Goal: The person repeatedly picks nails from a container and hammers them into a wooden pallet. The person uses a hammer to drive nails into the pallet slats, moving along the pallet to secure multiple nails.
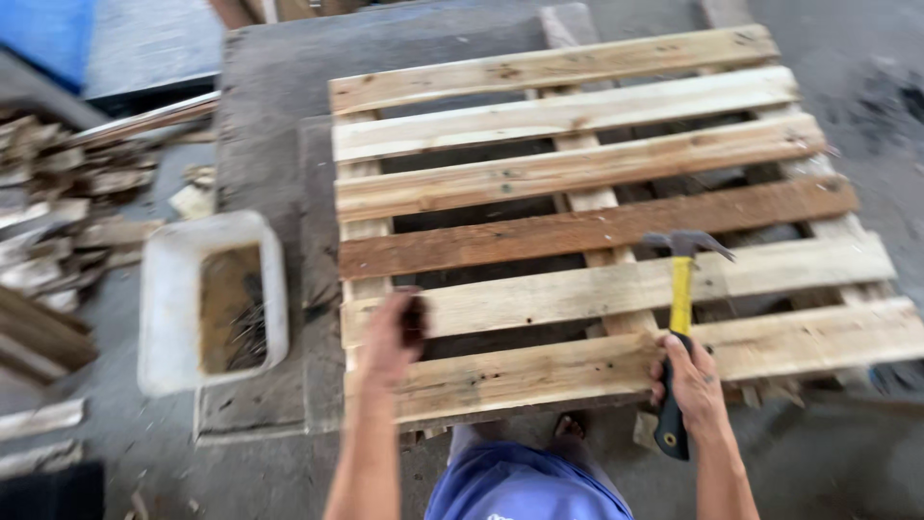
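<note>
At the near edge of the wooden pallet, both of my hands are in view, entered here hand first, then outward.

Right hand: wrapped shut around the black grip of a claw hammer. The handle's long axis runs close to straight away from me, toward 12 o'clock, yellow shaft above the black grip. The steel head sits at the far end, over the fifth slat counted from the far side, its face pointing to 9 o'clock and its claw to 3 o'clock.

Left hand: raised over the pallet's near left corner, fingers curled inward around something small and dark. I cannot tell what it is; the picture is blurred there. It hovers at the gap between the two nearest slats.

Relation between them: the left hand lies at roughly 9 o'clock from the hammer head, well apart, with open slat between. The right hand is the nearer one to the hammer head.

Outward, left: a white plastic tub at about 9 o'clock from the left hand, standing on the grey bench beside the pallet, holding dark nails on a brown bottom.

Further left: a heap of scrap wood offcuts.

Near edge, 6 o'clock: my blue garment.
</note>
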Tool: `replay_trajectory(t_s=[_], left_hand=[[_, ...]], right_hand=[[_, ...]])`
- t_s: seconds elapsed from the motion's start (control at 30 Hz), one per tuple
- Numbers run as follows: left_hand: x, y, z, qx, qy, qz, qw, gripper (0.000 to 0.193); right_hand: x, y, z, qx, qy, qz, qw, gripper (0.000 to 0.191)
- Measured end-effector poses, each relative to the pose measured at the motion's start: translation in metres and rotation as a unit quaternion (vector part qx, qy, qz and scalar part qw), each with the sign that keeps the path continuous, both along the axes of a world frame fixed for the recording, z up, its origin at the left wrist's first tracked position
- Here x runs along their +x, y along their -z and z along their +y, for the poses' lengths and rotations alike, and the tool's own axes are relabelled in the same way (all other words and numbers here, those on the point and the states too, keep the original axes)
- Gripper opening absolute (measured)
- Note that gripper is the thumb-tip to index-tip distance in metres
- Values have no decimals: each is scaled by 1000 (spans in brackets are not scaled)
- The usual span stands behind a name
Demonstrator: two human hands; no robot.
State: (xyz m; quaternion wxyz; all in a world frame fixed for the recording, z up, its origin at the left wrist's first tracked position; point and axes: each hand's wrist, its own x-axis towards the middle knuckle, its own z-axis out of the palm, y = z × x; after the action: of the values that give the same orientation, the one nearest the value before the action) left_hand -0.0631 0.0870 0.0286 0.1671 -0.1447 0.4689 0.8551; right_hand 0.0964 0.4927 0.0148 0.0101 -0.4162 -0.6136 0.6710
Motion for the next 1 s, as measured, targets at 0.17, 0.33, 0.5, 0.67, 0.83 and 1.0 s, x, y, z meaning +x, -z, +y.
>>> replay_trajectory(t_s=[0.17, 0.33, 0.5, 0.67, 0.83, 1.0], left_hand=[[30, 0, 112, 189, 137, -32, 972, 15], [38, 8, 160, 273, 161, -36, 948, 14], [36, 13, 196, 211, 137, -142, 957, 16], [36, 11, 214, 89, 150, 5, 985, 15], [36, 6, 221, -28, 161, 85, 983, 15], [38, -4, 222, 49, 146, 40, 987, 16]], right_hand=[[-1, 15, 6, -9, -19, 24, 999, 27], [-3, 24, 11, -18, -29, 45, 998, 25], [-3, 18, 12, -58, -30, 57, 996, 23], [-1, 5, 12, -92, -37, 49, 994, 25], [-1, 0, 13, -106, -44, 51, 992, 28], [-2, 4, 14, -113, -51, 64, 990, 28]])
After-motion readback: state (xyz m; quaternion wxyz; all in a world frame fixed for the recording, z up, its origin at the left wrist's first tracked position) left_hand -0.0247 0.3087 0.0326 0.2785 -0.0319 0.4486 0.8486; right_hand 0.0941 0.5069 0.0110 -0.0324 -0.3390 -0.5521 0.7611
